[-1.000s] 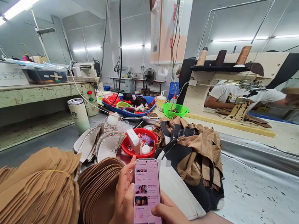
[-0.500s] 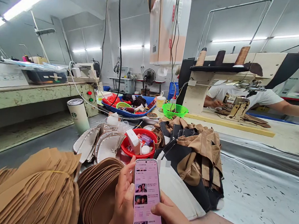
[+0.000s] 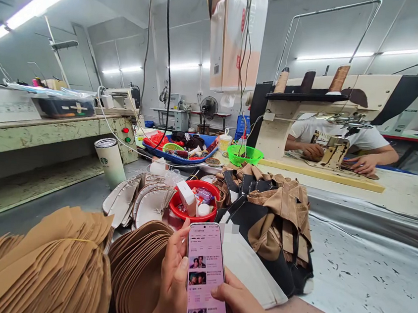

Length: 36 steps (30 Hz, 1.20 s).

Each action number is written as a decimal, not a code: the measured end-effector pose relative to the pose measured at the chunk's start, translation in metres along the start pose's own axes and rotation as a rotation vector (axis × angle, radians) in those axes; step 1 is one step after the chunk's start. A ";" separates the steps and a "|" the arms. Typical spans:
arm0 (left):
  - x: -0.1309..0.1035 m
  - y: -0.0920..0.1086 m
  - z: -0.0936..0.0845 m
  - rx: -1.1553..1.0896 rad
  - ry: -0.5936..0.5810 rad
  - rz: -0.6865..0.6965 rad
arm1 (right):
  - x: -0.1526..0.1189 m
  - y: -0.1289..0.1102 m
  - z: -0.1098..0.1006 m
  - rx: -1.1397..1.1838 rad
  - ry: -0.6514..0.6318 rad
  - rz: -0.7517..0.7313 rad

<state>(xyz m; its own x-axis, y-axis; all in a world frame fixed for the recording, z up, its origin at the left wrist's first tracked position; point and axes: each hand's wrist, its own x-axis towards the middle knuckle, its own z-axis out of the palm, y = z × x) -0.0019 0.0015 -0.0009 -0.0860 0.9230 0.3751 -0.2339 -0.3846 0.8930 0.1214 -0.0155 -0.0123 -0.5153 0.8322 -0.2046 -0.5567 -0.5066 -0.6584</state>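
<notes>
A phone (image 3: 205, 278) with a lit pink screen stands upright at the bottom centre. My left hand (image 3: 173, 282) grips its left edge, fingers curled around it. My right hand (image 3: 241, 309) supports its right side from below, thumb against the edge. Stacks of tan cut leather pieces (image 3: 55, 270) lie just left of my hands. Behind the phone sits a red bowl (image 3: 194, 202) of small items, and a heap of brown and black stitched pieces (image 3: 273, 218) lies to its right.
A white tumbler (image 3: 110, 161) stands at the left. Cream cut pieces (image 3: 140, 201) fan out beside the red bowl. A blue tray (image 3: 183, 149) and green basket (image 3: 244, 154) sit further back. A co-worker's hands (image 3: 365, 165) work at a sewing machine (image 3: 338, 120) across the table.
My hands and the phone stay put. The co-worker across the table has drawn the outstretched arm back and now has both hands at the sewing machine.
</notes>
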 end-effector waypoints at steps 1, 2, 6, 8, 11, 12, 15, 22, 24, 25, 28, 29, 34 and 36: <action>0.000 0.000 0.000 -0.005 0.003 -0.002 | 0.000 0.000 0.000 0.000 0.000 0.000; 0.000 0.000 0.000 -0.008 0.007 -0.004 | 0.000 0.000 0.000 0.000 -0.001 0.000; 0.001 0.000 0.001 -0.008 0.006 -0.003 | 0.001 0.000 -0.002 0.001 -0.001 0.001; 0.002 0.001 0.001 0.006 -0.008 0.007 | 0.002 0.001 -0.003 -0.002 0.005 0.006; 0.002 0.002 0.000 0.027 -0.029 0.021 | 0.001 0.002 -0.004 0.007 -0.002 0.009; 0.002 0.002 0.000 0.033 -0.031 0.026 | 0.001 0.002 -0.004 0.013 -0.008 0.006; 0.001 0.003 0.000 0.048 -0.019 0.038 | 0.000 0.002 -0.002 0.020 -0.017 -0.007; 0.003 0.008 0.001 0.005 -0.011 -0.010 | -0.003 0.003 0.000 0.017 -0.061 -0.033; 0.004 0.008 0.001 -0.013 -0.012 -0.027 | -0.005 0.003 0.000 0.008 -0.107 -0.025; 0.004 0.008 0.000 -0.019 -0.017 -0.030 | -0.006 0.003 0.000 0.000 -0.130 -0.021; 0.005 0.009 -0.001 -0.025 -0.046 -0.008 | -0.009 0.000 0.003 0.000 -0.171 -0.037; 0.005 0.009 -0.001 -0.024 -0.056 0.003 | -0.010 0.000 0.004 0.008 -0.178 -0.050; 0.005 0.009 -0.003 -0.051 -0.072 0.027 | -0.011 -0.001 0.005 0.016 -0.188 -0.045; 0.005 0.009 -0.004 -0.061 -0.080 0.023 | -0.010 -0.001 0.004 0.010 -0.175 -0.035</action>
<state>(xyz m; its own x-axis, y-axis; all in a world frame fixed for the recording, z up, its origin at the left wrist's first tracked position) -0.0081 0.0025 0.0080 -0.0152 0.9093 0.4159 -0.2918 -0.4019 0.8680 0.1245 -0.0244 -0.0068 -0.6005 0.7980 -0.0516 -0.5822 -0.4805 -0.6559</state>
